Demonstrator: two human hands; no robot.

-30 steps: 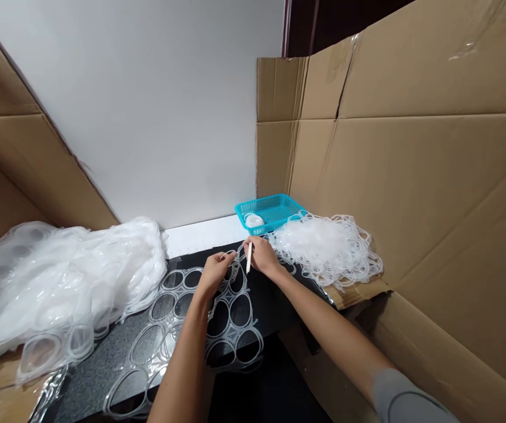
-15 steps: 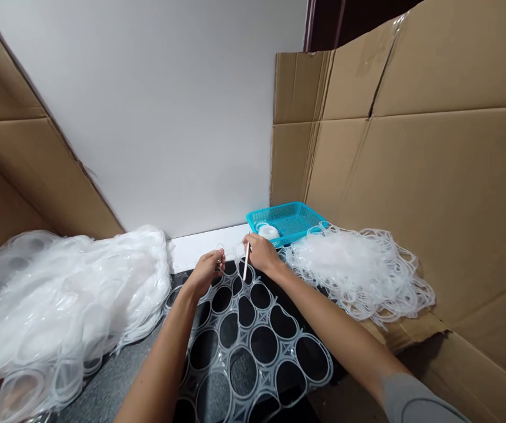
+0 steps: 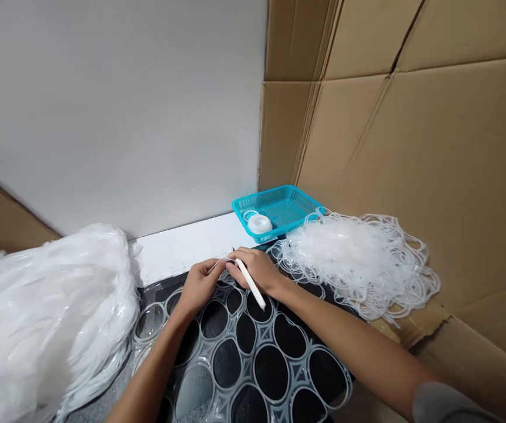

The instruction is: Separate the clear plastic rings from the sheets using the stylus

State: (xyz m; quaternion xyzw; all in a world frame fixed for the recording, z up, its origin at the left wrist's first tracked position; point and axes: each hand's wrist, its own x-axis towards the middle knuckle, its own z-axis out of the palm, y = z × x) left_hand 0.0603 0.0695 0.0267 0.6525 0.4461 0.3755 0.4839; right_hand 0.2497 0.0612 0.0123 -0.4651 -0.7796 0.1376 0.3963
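Clear plastic sheet (image 3: 253, 358) with punched oval holes lies flat on the dark surface (image 3: 103, 405) in the lower middle of the frame, its webbing of rings running from the bottom edge up to the two hands. Cardboard panels (image 3: 411, 147) fill the whole right side and upper right, and a plain white wall (image 3: 116, 106) takes the upper left. A big heap of translucent plastic sheets (image 3: 45, 317) is piled at the lower left, just beside the flat sheet. At the right centre sits a smaller tangle of loose plastic rings (image 3: 358, 264), resting partly on a cardboard flap. Behind it, against the cardboard corner, stands a turquoise basket (image 3: 288, 205) with a small white roll (image 3: 259, 223) inside near its front left corner.

The left hand (image 3: 200, 285) sits at the far edge of the sheet, its grip pressed together on a thin strip of the clear plastic, thumb against fingertips. The right hand (image 3: 255, 270) is touching it from the right, fingers curled around a slim white tool (image 3: 250, 284) that slants down and to the right across the back of the hand; its tip seems to meet the pinched strip, though the fingers hide the exact contact
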